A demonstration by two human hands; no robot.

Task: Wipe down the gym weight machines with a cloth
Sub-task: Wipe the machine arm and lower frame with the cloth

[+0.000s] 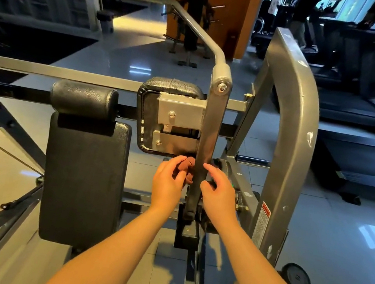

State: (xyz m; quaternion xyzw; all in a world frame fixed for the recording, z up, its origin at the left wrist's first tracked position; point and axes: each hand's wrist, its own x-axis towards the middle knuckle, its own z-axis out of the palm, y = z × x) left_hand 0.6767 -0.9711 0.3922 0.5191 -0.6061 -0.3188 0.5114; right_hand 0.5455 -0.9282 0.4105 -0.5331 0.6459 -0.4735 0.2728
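Left hand (168, 181) pinches the red cloth (188, 166) against the left side of the grey bar (207, 140). Right hand (219, 191) sits loosely curled on the other side, can't tell if it's gripping tbh.

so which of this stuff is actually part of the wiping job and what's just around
In the job: cloth, gripped by the left hand; right hand; grey lever arm between them; black arm pad.
Just around: treadmills; far rack.
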